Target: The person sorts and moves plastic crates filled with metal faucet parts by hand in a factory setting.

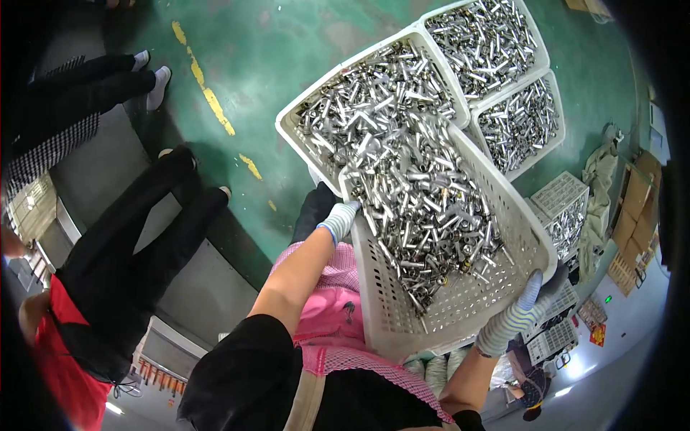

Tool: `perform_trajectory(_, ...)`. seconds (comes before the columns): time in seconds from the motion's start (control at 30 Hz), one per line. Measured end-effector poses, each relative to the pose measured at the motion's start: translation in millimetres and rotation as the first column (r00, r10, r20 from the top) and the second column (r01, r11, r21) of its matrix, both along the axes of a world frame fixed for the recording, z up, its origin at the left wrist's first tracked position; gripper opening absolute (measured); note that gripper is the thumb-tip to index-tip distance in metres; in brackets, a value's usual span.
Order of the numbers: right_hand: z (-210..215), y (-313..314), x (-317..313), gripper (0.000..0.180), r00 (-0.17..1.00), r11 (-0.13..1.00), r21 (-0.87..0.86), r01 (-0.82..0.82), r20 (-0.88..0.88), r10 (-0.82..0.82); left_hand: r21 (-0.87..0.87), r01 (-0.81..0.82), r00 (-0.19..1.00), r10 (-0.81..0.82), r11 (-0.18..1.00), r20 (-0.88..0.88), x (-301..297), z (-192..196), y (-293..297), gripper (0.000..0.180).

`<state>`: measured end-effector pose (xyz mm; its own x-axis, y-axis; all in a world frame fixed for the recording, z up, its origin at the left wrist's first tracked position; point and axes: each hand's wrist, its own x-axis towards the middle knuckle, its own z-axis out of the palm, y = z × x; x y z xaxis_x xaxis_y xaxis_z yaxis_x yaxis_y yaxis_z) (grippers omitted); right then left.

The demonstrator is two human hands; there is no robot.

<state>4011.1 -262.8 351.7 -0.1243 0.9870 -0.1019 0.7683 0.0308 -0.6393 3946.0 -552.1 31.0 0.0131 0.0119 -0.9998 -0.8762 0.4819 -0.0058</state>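
Note:
A white perforated plastic basket [460,305] is tilted forward in front of me, its far end over the rim of a similar floor basket [287,118]. Small shiny metal parts [424,215] fill its far part and spill over into the lower basket, some of them blurred; its near end shows bare mesh. My left hand [341,219], in a striped glove, is closed on the held basket's left side near the far end. At the near right corner my right hand [514,320], gloved alike, grips the rim. Some fingers of both hands are hidden.
Two more baskets of metal parts, a far one [543,43] and a nearer one [559,136], stand at the right. Crates [560,194] and cardboard [636,197] lie further right. People [154,208] stand at the left by benches, on the green floor [244,65].

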Motion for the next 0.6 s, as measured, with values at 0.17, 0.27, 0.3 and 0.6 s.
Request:
perform_trajectory(0.17, 0, -49, 6, 0.066, 0.999, 0.998, 0.043, 0.046, 0.017, -0.046, -0.09, 0.021, 1.0, -0.021, 0.996, 0.005, -20, 35, 24, 0.042)
perform_trajectory(0.27, 2, -62, 33, 0.063, 0.962, 0.976, -0.139, 0.17, -0.193, -0.195, -0.105, 0.199, 0.98, -0.199, 0.974, 0.013, -8, 16, 23, 0.047)
perform_trajectory(0.3, -2, -61, 41, 0.062, 0.964, 0.968, -0.138, 0.212, -0.136, -0.23, -0.117, 0.226, 0.974, -0.228, 0.967, -0.002, -3, 11, 22, 0.048)
perform_trajectory(0.6, 23, -77, -42, 0.07, 0.904, 0.994, 0.044, -0.099, 0.422, 0.071, -0.009, 0.059, 0.998, -0.058, 0.998, 0.034, -54, 14, 16, 0.039)
